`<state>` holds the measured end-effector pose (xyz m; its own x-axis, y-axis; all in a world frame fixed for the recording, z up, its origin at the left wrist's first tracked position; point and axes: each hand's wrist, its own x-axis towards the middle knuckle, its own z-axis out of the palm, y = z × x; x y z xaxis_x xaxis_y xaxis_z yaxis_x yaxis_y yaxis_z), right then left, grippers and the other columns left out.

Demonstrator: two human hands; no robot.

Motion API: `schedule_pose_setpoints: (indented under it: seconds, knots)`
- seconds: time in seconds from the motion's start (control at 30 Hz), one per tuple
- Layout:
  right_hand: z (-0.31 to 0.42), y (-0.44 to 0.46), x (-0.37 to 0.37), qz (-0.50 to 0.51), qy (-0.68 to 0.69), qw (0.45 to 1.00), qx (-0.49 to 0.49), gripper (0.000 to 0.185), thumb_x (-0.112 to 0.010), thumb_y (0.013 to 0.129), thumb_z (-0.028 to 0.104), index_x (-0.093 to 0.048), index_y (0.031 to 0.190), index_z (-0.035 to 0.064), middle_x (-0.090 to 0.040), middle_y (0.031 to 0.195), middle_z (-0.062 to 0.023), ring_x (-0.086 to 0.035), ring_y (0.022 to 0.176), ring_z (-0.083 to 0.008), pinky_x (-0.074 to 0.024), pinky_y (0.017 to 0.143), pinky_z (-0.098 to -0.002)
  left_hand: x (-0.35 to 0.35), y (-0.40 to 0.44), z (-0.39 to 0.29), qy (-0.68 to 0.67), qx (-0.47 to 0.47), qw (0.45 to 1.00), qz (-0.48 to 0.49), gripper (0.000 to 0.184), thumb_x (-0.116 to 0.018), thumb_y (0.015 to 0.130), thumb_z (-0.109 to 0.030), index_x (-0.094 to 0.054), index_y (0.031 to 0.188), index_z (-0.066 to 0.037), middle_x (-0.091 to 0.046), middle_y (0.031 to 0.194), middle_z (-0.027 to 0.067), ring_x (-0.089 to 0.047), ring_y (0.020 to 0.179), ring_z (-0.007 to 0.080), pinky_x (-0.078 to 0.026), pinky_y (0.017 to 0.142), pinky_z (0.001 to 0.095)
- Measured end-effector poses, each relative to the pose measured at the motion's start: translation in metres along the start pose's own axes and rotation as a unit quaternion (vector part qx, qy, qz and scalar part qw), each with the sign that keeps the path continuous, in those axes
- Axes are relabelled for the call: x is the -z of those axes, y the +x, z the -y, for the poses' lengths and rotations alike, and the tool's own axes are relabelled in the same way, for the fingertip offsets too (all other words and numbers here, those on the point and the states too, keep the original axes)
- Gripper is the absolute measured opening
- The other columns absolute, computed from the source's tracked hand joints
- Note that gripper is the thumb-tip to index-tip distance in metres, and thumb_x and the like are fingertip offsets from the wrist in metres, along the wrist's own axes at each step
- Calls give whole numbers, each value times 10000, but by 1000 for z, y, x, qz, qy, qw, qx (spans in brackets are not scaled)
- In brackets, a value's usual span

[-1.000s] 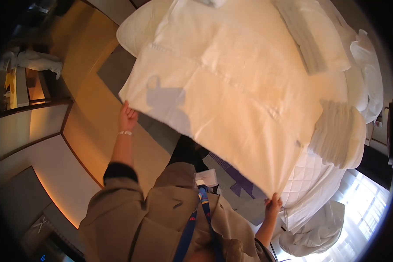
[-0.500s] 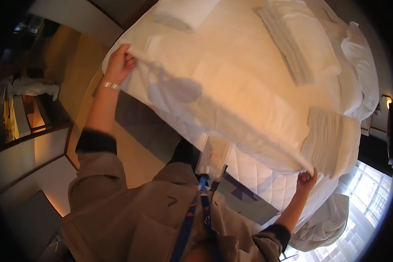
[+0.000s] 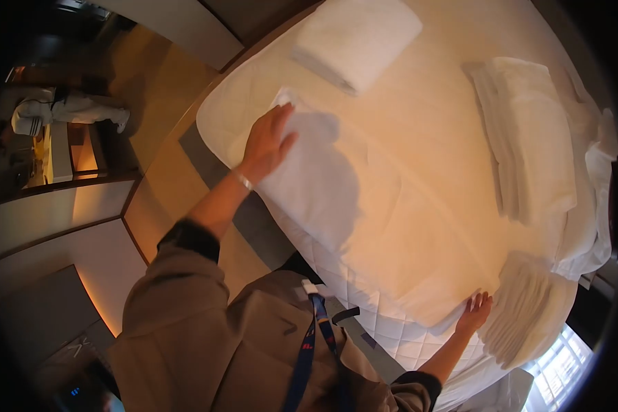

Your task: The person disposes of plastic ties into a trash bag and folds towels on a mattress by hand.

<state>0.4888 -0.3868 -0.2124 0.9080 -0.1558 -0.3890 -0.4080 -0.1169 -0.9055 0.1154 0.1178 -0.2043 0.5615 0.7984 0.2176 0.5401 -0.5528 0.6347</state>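
A large white cloth, a towel or a sheet, lies spread over the near side of the bed. My left hand rests near its left corner, fingers stretched out and thumb apart. At the cloth's right end my right hand is open too, fingers extended along the edge. Just beyond that hand sits a stack of folded white towels. The shadow of my head and arm falls across the cloth beside my left hand.
Another folded white pile and a folded white bundle lie farther across the bed. Below the cloth shows the quilted mattress cover. A person in light clothes stands at the far left. Bright window at lower right.
Both hands held the cloth's edge raised and stretched; now the cloth lies flat and both hands have let go. My left hand has moved right and down with fingers spread.
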Motion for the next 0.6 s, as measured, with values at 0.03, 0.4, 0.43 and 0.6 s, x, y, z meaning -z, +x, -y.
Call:
schedule_pose_setpoints:
  seconds: [0.03, 0.4, 0.43, 0.6]
  knots:
    - [-10, -10, 5, 69, -147, 982, 96, 536, -465, 909, 344, -355, 1328, 29, -368, 1359, -147, -381, 1227, -255, -310, 1009, -388, 13, -17, -16, 136, -65, 988, 25, 446, -553, 846, -281, -437, 1223, -74, -478, 1221, 168, -476, 1104, 319, -380, 914, 435]
    - [-44, -63, -61, 19, -591, 701, 400, 508, -394, 919, 320, -315, 1370, 98, -270, 1426, -140, -251, 1314, -303, -209, 1049, -451, 9, -59, 78, 106, 146, 983, -27, 622, -581, 809, -402, -406, 1261, -11, -474, 1233, 195, -469, 1096, 330, -370, 919, 412]
    - [-46, -67, -74, 60, -477, 728, 489, 543, -351, 918, 411, -313, 1374, 119, -253, 1444, -94, -232, 1326, -280, -207, 1050, -472, 16, -48, 77, 56, 231, 971, 24, 606, -584, 806, -438, -457, 1196, 9, -531, 1134, 176, -516, 1012, 289, -405, 865, 387]
    - [-49, -231, -268, 454, -166, 737, 471, 583, -533, 820, 46, -290, 1346, -18, -258, 1402, -229, -248, 1308, -359, -206, 1064, -426, 46, 14, 82, -118, 388, 872, 275, 585, -618, 770, -510, -584, 994, 29, -632, 884, 85, -589, 797, 169, -468, 725, 321]
